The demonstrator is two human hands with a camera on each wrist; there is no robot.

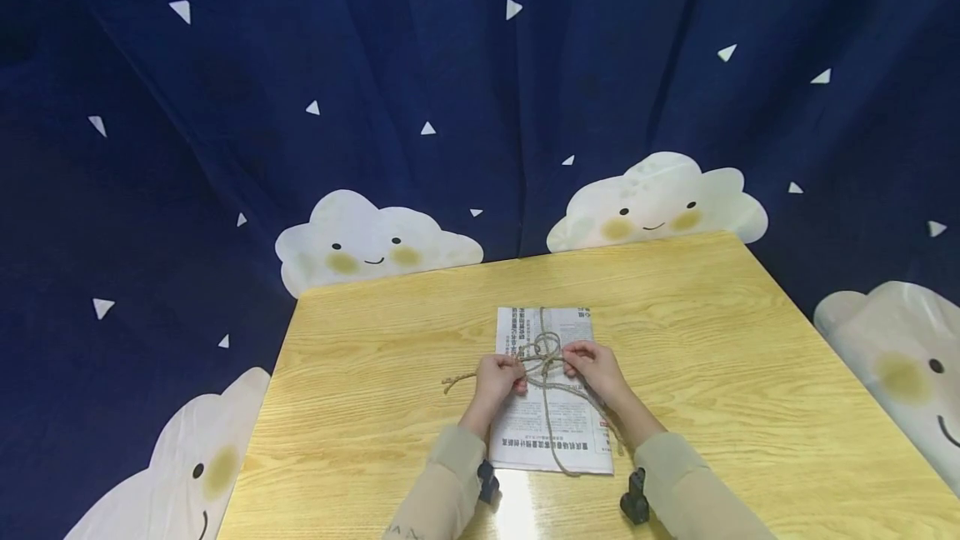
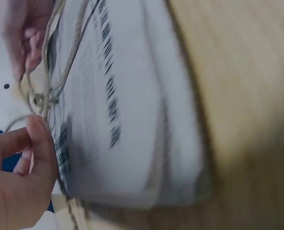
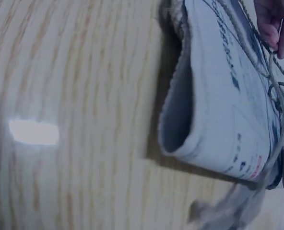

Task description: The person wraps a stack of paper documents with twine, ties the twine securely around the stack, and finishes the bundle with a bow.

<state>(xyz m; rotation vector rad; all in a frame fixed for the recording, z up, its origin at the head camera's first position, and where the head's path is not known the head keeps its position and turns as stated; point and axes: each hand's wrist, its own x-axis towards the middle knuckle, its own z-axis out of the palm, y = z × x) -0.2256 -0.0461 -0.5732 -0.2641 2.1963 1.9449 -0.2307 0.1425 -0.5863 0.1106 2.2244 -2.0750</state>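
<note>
A folded newspaper (image 1: 513, 436) lies on the table, with brown twine (image 1: 551, 423) running along and across it. Near its middle the twine makes a knot (image 2: 43, 100) with several loops. To the left of that knot, my left hand (image 1: 495, 379) pinches twine between thumb and fingers, and a loose end sticks out past it. On the other side my right hand (image 1: 597, 365) pinches another strand close to the knot. A further length of twine (image 3: 271, 165) trails toward the newspaper's near right corner. The right wrist view shows the newspaper's folded layers (image 3: 180, 139).
The light wooden table (image 1: 375, 357) extends around the newspaper on all sides. Behind it hangs a dark blue curtain (image 1: 450, 65) with white triangles and clouds. Each sleeve has a black wrist camera (image 1: 635, 497) at its cuff.
</note>
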